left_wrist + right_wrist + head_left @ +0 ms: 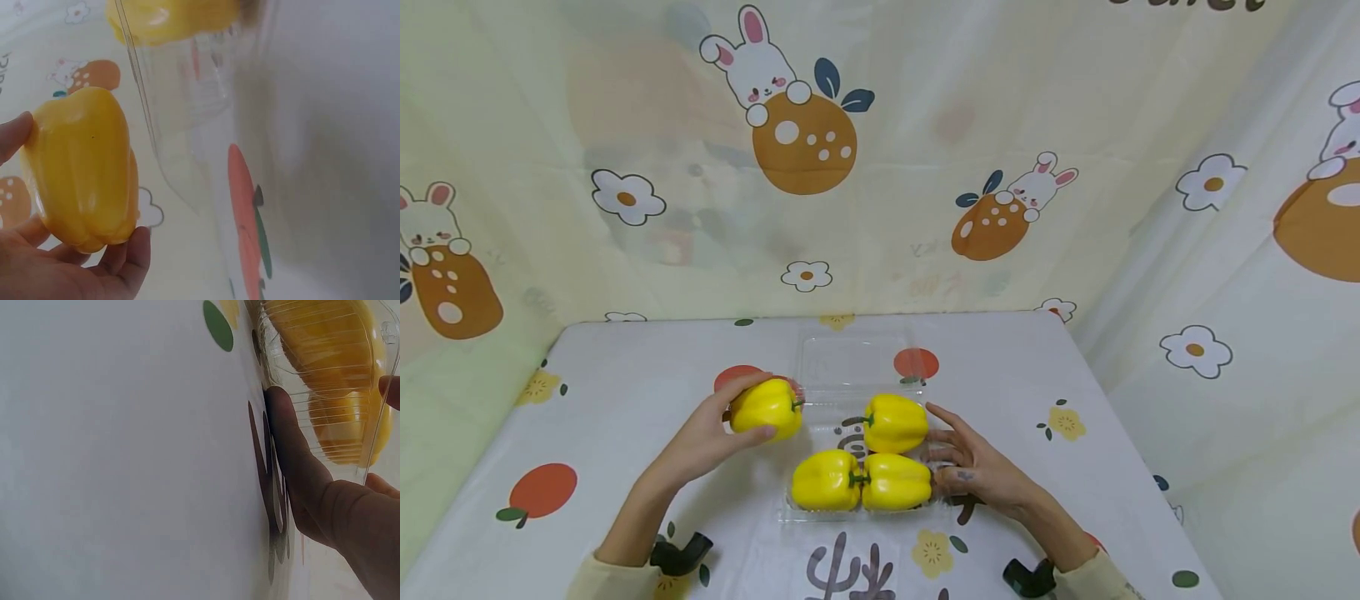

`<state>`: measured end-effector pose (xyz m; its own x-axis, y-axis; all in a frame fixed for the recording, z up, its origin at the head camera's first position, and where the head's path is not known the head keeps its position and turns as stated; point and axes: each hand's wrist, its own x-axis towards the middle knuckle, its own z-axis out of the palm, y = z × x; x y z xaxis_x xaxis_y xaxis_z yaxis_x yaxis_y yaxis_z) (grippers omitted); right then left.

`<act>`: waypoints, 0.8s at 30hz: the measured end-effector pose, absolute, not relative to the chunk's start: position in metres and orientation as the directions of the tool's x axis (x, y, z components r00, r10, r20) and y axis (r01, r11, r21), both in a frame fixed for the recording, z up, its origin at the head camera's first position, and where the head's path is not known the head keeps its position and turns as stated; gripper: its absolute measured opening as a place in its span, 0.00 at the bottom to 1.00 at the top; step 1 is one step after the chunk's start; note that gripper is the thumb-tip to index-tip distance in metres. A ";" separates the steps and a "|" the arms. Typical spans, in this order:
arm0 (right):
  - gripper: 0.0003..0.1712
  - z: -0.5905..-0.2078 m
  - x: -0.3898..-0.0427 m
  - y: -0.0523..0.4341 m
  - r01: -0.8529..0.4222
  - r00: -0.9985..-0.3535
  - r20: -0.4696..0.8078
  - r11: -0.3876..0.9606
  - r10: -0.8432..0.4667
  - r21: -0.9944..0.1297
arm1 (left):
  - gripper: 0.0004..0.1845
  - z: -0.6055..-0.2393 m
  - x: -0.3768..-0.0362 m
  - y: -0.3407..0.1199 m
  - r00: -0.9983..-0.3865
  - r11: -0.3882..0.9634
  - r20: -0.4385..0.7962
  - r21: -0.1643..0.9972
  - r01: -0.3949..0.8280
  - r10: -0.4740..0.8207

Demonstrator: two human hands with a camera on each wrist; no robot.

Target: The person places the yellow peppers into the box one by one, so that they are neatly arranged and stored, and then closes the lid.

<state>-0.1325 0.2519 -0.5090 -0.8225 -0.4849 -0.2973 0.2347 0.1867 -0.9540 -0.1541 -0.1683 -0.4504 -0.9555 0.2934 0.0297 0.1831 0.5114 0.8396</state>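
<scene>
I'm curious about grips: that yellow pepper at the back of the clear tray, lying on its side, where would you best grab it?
Probably from above, around the pepper's broad middle. It lies on its side with the stem pointing left, so fingers can straddle its rounded flanks front and back. The tray's low wall and the right hand crowd the right side, and two peppers lie just in front.

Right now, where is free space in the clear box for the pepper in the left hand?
The left hand holds a yellow bell pepper beside the clear plastic clamshell. Three peppers fill its front and rear right. The rear left corner is bare. The right hand crowds the right wall.
</scene>
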 end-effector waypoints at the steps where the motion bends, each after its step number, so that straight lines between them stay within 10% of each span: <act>1: 0.60 -0.509 -0.133 0.252 0.235 -0.822 -0.297 0.186 -0.485 -0.954 | 0.38 -0.450 -0.154 -0.167 -0.953 0.506 0.033 0.841 0.189 0.302; 24: 0.61 -0.510 -0.134 0.252 0.218 -0.823 -0.280 0.181 -0.494 -0.959 | 0.39 -0.447 -0.154 -0.140 -0.919 0.439 0.029 0.872 0.216 0.394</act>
<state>-0.1339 0.2518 -0.5104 -0.8230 -0.4940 -0.2803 0.2179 0.1812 -0.9590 -0.1541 -0.1398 -0.4474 -0.9187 0.3940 0.0289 0.2156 0.4388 0.8723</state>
